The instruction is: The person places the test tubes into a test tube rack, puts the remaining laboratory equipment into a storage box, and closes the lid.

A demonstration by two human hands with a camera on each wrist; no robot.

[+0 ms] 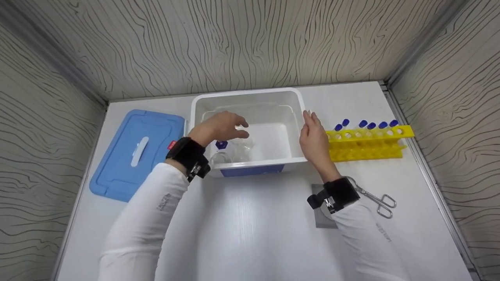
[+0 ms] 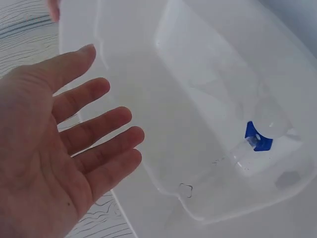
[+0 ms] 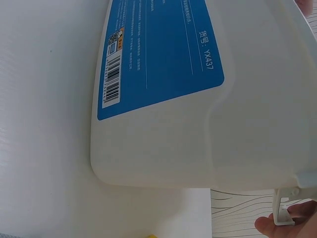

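A white plastic bin (image 1: 250, 92) stands uncovered at the back of the table. Over its left half hovers my left hand (image 1: 223, 125), fingers spread and slightly bent, holding nothing; the left wrist view shows its bare palm (image 2: 44, 153). Below it, clear glassware (image 1: 243, 150) lies at the bin's near left, beside a blue hexagonal piece (image 1: 221, 144). My right hand (image 1: 315, 140) rests along the bin's right side with its fingers fairly straight. In the right wrist view, its fingertips appear beside a white side latch (image 3: 283, 210).
At left lies a blue lid (image 1: 117, 168) with a white handle. Blue-capped tubes (image 1: 371, 125) stand in a yellow rack (image 1: 367, 154) at right. Metal tongs (image 1: 375, 198) and a grey square (image 1: 324, 222) lie near my right wrist. Patterned walls bound the table.
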